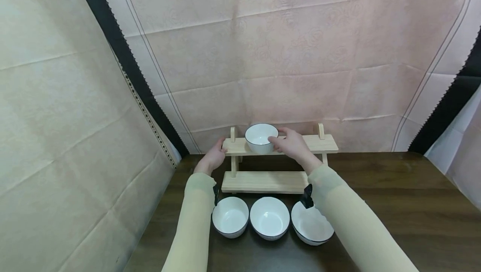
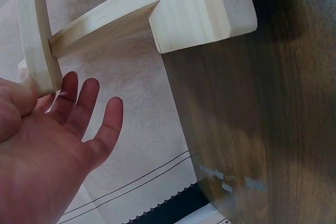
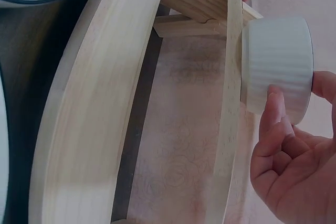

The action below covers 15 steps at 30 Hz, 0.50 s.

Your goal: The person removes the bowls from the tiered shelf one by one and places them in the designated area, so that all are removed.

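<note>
A white bowl with a dark rim (image 1: 259,138) sits upright on the upper board of a two-tier wooden shelf (image 1: 300,143), left of its middle. My right hand (image 1: 294,143) grips this bowl from the right, thumb and fingers on its side. In the right wrist view the bowl's ribbed outside (image 3: 278,64) shows, its base against the board. My left hand (image 1: 213,157) holds the left end of the upper board. In the left wrist view the thumb lies at the board's end (image 2: 42,51), with the other fingers partly behind it and spread.
On the dark wooden table (image 1: 375,188), in front of the shelf, stand three more white bowls: a left one (image 1: 230,217), a middle one (image 1: 269,217) and a right one (image 1: 312,224) partly hidden by my right sleeve. A pale patterned cloth (image 1: 293,54) hangs behind.
</note>
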Each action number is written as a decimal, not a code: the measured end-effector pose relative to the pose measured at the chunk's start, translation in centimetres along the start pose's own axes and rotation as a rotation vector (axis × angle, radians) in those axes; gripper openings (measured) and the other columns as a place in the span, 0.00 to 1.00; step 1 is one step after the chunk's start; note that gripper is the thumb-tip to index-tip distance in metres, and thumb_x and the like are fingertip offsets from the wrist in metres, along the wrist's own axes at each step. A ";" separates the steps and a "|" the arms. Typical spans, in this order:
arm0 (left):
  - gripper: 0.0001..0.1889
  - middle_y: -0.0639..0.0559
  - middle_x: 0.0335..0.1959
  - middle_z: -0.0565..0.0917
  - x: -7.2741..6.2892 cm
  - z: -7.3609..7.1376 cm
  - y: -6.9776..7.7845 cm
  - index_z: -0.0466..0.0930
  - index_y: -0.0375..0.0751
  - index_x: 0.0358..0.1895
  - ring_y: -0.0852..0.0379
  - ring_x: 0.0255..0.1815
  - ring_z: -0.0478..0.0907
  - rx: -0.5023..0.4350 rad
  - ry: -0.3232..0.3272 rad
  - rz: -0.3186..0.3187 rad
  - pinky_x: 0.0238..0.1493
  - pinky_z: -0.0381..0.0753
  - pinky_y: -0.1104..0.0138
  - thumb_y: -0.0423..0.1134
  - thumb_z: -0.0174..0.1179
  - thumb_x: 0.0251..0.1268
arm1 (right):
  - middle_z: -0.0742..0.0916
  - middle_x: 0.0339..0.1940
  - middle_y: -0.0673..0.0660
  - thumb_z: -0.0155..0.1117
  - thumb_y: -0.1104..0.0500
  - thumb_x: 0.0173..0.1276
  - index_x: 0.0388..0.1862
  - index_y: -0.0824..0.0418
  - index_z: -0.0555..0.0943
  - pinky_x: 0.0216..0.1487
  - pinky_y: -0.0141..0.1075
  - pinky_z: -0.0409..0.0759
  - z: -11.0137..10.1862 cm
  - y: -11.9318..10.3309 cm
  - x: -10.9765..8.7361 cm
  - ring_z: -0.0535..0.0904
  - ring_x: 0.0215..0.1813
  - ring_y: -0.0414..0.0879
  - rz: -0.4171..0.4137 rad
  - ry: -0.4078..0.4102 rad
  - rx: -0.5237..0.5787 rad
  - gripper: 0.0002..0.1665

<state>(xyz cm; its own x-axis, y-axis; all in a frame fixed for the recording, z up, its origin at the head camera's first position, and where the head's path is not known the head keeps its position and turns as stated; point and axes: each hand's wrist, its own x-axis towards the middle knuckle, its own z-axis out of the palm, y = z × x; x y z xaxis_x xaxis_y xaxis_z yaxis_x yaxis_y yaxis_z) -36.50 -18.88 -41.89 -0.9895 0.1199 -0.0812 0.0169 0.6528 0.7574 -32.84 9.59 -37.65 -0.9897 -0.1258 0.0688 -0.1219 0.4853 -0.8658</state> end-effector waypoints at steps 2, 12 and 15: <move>0.28 0.47 0.76 0.49 0.0 0.1 0.0 0.42 0.52 0.75 0.47 0.76 0.45 -0.005 0.002 0.001 0.74 0.47 0.50 0.39 0.36 0.75 | 0.86 0.40 0.55 0.58 0.42 0.64 0.69 0.54 0.63 0.46 0.41 0.80 0.1 -0.1 -0.1 0.84 0.41 0.50 0.012 0.007 -0.001 0.38; 0.28 0.47 0.76 0.48 0.1 0.1 0.0 0.41 0.51 0.75 0.48 0.77 0.43 -0.027 -0.005 0.005 0.74 0.44 0.50 0.38 0.35 0.75 | 0.87 0.34 0.56 0.55 0.48 0.65 0.70 0.55 0.62 0.43 0.39 0.82 0.9 0.3 0.0 0.85 0.37 0.49 0.032 0.058 0.036 0.35; 0.28 0.48 0.76 0.47 0.0 0.1 0.0 0.40 0.53 0.75 0.48 0.77 0.42 -0.035 -0.008 -0.009 0.74 0.44 0.50 0.39 0.34 0.75 | 0.87 0.33 0.56 0.54 0.50 0.64 0.70 0.55 0.62 0.40 0.38 0.83 1.1 0.3 0.1 0.85 0.35 0.48 0.034 0.065 0.049 0.35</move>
<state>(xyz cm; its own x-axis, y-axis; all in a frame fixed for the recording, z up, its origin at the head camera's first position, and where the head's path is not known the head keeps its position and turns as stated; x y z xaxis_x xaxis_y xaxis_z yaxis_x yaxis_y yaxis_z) -36.45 -18.81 -41.94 -0.9883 0.1203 -0.0937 0.0026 0.6276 0.7785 -32.90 8.73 -38.48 -0.9962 -0.0529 0.0694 -0.0857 0.4449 -0.8915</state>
